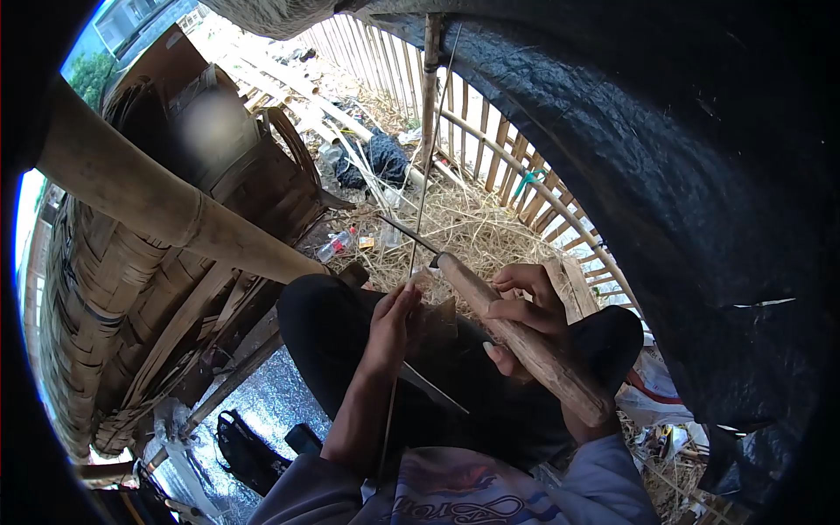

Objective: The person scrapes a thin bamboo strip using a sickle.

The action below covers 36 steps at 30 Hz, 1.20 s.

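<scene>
My right hand (531, 322) is closed around a thick wooden handle (547, 359) that runs back along my forearm. From its front end a narrow dark blade (409, 233) points up and to the left. My left hand (394, 319) pinches a long thin bamboo strip (423, 206), which stretches from far ahead back past my left forearm. The strip passes close to the tool's front end; I cannot tell whether they touch. Across my lap, below the left fingers, lies a short pale sliver (437, 389).
A thick bamboo pole (188, 219) crosses on my left, beside woven bamboo baskets (131, 289). Shavings (472, 223) cover the ground ahead, with a plastic bottle (337, 245) among them. A slatted bamboo fence (516, 175) and black sheeting (665, 175) stand on the right.
</scene>
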Each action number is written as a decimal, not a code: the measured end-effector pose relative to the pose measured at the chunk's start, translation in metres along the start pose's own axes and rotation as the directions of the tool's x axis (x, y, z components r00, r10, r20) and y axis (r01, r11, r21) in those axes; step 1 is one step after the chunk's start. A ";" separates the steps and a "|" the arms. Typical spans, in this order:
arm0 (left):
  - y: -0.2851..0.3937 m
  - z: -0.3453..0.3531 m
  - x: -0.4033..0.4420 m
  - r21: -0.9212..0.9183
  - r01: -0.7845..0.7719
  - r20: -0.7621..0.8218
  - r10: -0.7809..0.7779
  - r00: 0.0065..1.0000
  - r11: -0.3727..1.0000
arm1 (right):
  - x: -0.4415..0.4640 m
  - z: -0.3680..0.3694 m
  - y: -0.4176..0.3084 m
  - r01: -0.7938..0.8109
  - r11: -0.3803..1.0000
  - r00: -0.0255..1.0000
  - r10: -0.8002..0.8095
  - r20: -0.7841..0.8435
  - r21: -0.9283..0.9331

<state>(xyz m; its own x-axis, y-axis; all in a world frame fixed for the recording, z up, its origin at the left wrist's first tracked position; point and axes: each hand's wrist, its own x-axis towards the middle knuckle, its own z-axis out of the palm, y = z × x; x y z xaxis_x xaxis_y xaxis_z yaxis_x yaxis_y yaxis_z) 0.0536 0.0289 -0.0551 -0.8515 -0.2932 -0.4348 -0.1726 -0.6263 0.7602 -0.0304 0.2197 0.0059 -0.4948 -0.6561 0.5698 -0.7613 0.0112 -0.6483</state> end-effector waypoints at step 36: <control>0.088 -0.012 0.103 0.853 -0.267 0.357 -0.128 0.925 0.449 | 0.019 0.058 0.086 -0.273 0.788 0.835 0.479 -0.270 0.552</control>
<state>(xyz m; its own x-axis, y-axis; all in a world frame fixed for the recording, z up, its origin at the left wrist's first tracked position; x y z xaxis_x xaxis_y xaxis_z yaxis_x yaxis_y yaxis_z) -0.0433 -0.0656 -0.0388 -0.9427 0.0667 -0.3269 -0.2721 0.4135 0.8689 -0.0806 0.1645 -0.0687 -0.8911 -0.3390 0.3017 -0.2332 -0.2282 -0.9453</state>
